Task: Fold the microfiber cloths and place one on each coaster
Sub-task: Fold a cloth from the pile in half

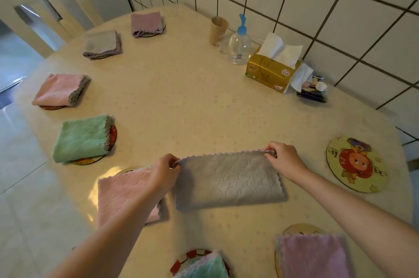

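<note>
A grey microfiber cloth lies folded in half as a long strip on the table in front of me. My left hand pinches its far left corner and my right hand pinches its far right corner. One round coaster with a cartoon print sits bare at the right. Folded cloths cover other coasters: pink under my left forearm, green, pink, grey, purple, purple and green near me.
A tissue box, a clear pump bottle, a paper cup and a small tray of odds and ends stand at the back right by the tiled wall. A chair back stands at far left. The table edge curves left.
</note>
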{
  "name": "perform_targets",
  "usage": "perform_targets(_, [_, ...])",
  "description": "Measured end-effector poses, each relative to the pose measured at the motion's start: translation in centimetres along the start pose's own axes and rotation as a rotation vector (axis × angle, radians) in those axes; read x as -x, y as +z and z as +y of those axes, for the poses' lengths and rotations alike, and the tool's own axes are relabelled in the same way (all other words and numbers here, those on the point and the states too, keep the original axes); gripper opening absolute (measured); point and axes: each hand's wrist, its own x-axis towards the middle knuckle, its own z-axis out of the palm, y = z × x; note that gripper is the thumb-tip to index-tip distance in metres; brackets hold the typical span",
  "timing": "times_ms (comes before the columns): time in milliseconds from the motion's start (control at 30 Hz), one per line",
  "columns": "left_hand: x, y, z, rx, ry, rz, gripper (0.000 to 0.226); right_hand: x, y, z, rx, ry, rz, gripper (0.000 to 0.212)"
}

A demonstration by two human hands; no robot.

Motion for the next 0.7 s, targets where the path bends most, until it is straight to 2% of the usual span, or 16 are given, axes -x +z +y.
perform_targets(200, [-0.4,0.4,0.6,-0.068,-0.032,0.061,0.002,-0.9,0.2,0.2,0.05,-0.018,-0.021,0.012])
perform_targets(400, [-0.7,0.5,1.1,-0.16,-0.025,0.071,0.019,-1.2,0.5,-0.1,0.138,-0.066,-0.066,0.028])
perform_targets(500, [-0.8,0.4,1.2,-0.209,-0.018,0.036,0.019,-1.4,0.8,-0.1,0.179,-0.047,-0.103,0.019])
perform_targets(600, [-1.1,0.2,1.3,-0.261,-0.009,-0.034,0.01,-1.6,0.7,-0.2,0.186,-0.021,-0.154,0.01])
perform_targets(700, [-1.2,0.0,1.7,-0.246,-0.007,-0.042,0.006,-1.5,0.2,-0.1,0.128,-0.004,-0.138,0.008])
